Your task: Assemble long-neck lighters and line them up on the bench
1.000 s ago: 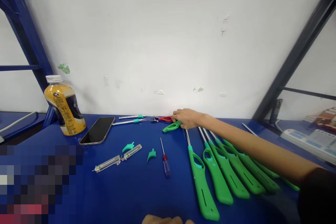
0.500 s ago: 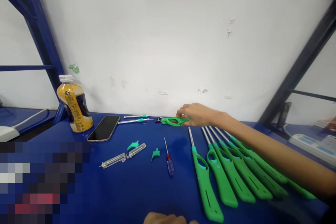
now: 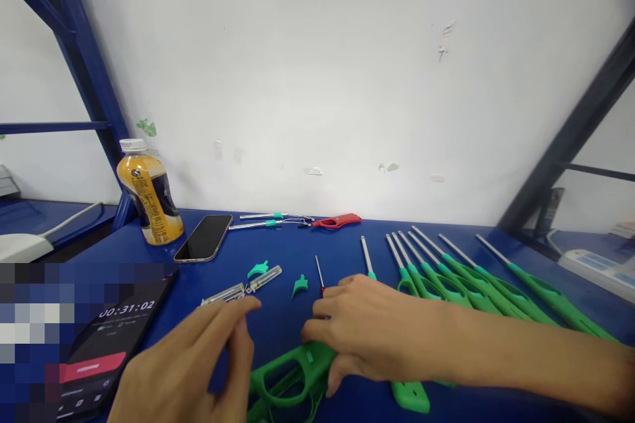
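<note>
Far L on blue tabletop [image 3: 163,291]: timer phone [image 3: 102,350], dark screen reading 00:31:02 w/ a pinkish-red bar, partly pixelated. Behind it, upright plastic bottle [image 3: 151,201], white cap, yellow/dark label, glossy. Just beside it, black-screened phone [image 3: 204,238] lies flat.

L hand [image 3: 186,367]: thumb & index bent, tips slightly apart, nothing seen btwn them; can't tell if its lower part, cut off by the frame edge, touches anything. Beyond it, clear tubes [image 3: 223,294], hard see-through plastic, partly hidden by the hand. Two thin metal rods [image 3: 255,225] w/ teal collars & wires lie by the wall. Curved teal triggers [image 3: 300,285], small, smooth plastic, lie apart, one next to the tubes.

Green lighter casing [image 3: 285,377] is at bottom ctr, btwn the hands: glossy molded plastic, rounded oval opening, more green plastic showing thru & under it; lower part out of frame. R hand [image 3: 354,330] is mostly closed, fingers & thumb pinching the casing's R end. Screwdriver [image 3: 320,272], slim metal shaft, red collar, pokes out behind R hand, handle hidden.

Red lighter casing [image 3: 337,221] lies near the wall, at the wires' end. To the R, a fanned row of green lighters [image 3: 560,301]: straight silvery nozzles, teal necks, smooth tapered handles, some partly under the R forearm. Far R: white power strip [image 3: 600,271], approx. rectangular.
</note>
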`<state>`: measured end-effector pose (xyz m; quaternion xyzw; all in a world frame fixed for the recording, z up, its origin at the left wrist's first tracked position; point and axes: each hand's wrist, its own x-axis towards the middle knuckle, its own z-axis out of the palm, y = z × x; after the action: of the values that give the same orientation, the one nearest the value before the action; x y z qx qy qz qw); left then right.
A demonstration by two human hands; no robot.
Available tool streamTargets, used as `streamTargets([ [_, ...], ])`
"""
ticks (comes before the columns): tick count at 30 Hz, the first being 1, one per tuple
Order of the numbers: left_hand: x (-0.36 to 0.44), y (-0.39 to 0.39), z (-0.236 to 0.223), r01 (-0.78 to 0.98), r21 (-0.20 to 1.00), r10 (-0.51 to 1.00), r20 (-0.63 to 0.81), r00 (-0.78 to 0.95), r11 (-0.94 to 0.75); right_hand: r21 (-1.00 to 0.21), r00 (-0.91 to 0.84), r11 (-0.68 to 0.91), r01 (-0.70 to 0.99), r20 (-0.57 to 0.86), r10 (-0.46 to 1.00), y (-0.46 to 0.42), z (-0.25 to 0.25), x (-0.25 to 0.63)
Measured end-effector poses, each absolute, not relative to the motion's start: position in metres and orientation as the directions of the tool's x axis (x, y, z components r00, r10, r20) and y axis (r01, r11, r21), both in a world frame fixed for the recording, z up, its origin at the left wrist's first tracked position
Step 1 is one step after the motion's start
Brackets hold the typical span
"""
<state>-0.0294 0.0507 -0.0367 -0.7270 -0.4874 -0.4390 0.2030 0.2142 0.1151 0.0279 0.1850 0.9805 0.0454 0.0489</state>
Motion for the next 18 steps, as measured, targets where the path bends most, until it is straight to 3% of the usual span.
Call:
streamTargets([
  [4, -0.046, 0.069, -0.039, 0.968, 0.092, 0.703, 0.704, 0.104, -0.235, -0.014, -0.839, 0.839, 0.544, -0.012, 0.544, 0.141, 0.045, 0.23],
  [7, -0.051, 0.079, -0.043, 0.975, 0.107, 0.777, 0.624, 0.087, -0.195, 0.038, -0.711, 0.71, 0.703, 0.008, 0.703, 0.175, 0.048, 0.25],
  [10, -0.055, 0.088, -0.05, 0.98, 0.1, 0.774, 0.629, 0.072, -0.173, 0.094, -0.588, 0.591, 0.801, -0.064, 0.806, 0.208, 0.038, 0.27],
  [14, -0.056, 0.096, -0.055, 0.979, 0.101, 0.762, 0.644, 0.07, -0.176, 0.13, -0.545, 0.557, 0.82, -0.121, 0.83, 0.232, 0.025, 0.281],
  [18, -0.053, 0.096, -0.053, 0.975, 0.119, 0.758, 0.649, 0.067, -0.187, 0.169, -0.61, 0.607, 0.776, -0.043, 0.792, 0.248, 0.033, 0.261],
])
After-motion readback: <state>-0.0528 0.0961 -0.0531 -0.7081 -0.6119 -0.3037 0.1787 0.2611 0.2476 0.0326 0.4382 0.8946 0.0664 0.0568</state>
